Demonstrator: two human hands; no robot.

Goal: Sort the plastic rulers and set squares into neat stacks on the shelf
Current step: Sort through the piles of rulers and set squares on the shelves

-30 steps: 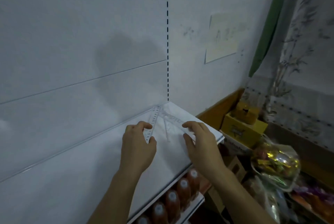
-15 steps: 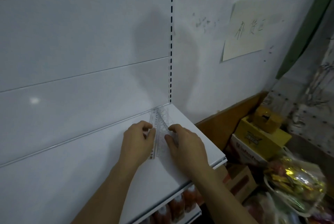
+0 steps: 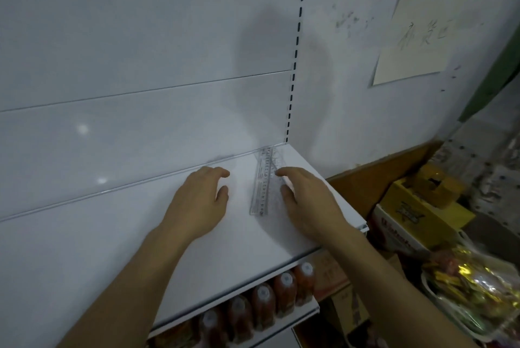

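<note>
L hand (image 3: 198, 204) hovers or rests on the white shelf (image 3: 84, 249) w/ fingers loosely curled, holding nothing, just left of the ruler stack (image 3: 263, 181); R hand (image 3: 306, 201) sits just right of it, fingers relaxed, fingertips (image 3: 281, 171) touching the clear set square (image 3: 277, 160) under the ruler. Stack lies flat near the shelf's back right corner, long axis running front-to-back, far end at the back panel. Orange-capped bottles (image 3: 264, 305) line the shelf below; yellow boxes (image 3: 422, 207) stand to the right.
</note>
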